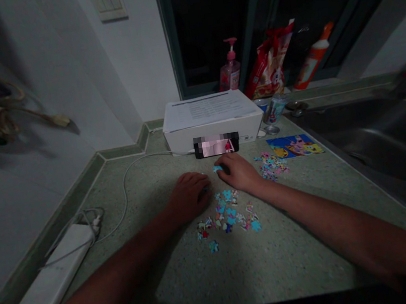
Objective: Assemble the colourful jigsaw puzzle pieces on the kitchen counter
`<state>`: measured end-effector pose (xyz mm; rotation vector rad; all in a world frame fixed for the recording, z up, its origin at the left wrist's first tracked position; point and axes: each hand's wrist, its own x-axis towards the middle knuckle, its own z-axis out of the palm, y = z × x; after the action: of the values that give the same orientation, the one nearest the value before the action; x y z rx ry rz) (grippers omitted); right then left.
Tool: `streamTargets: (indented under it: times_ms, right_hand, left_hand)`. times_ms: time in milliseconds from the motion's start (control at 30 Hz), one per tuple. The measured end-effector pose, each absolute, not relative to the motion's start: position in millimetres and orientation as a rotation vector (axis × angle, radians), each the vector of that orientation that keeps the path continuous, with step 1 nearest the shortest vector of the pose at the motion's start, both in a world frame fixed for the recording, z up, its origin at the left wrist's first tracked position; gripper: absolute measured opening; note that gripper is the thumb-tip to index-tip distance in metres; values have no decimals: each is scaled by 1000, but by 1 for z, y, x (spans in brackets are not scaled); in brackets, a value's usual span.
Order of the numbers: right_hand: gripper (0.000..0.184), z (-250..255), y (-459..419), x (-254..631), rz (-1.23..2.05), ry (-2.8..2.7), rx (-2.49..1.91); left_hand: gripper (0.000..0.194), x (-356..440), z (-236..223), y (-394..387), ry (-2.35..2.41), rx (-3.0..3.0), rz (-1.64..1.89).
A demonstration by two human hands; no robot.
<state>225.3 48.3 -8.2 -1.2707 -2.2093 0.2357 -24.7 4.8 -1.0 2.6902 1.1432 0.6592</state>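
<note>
My right hand (239,173) pinches a light blue jigsaw puzzle piece (217,168) between thumb and fingers, just in front of the phone. To its left, my left hand (189,195) is curled low over the counter. A small bluish bit shows between its thumb and fingers; it looks like a puzzle piece, mostly covered. Loose puzzle pieces (230,214), many of them light blue, lie scattered between my forearms. One blue-green piece (213,246) sits apart, nearer the front edge. Beyond my right wrist is a second heap of pieces (272,166), largely pink and purple.
A phone (216,146) with a lit screen leans on a white box (209,115), its cable running left to a power strip (54,281). A blue cartoon picture card (295,146) lies beside the metal sink (373,147). A can (275,109) stands right of the box.
</note>
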Motion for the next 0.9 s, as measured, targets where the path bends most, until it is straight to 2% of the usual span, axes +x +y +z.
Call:
streamTargets:
  times_ms: [600,900]
  right_hand:
    - [28,-8,46,225,111,-2269,-1199]
    - [24,-8,46,224,114,-2289,-1206]
  left_hand:
    - [26,-26,-4,5,1155,2745,638]
    - [27,-26,-2,4,1157,2733,620]
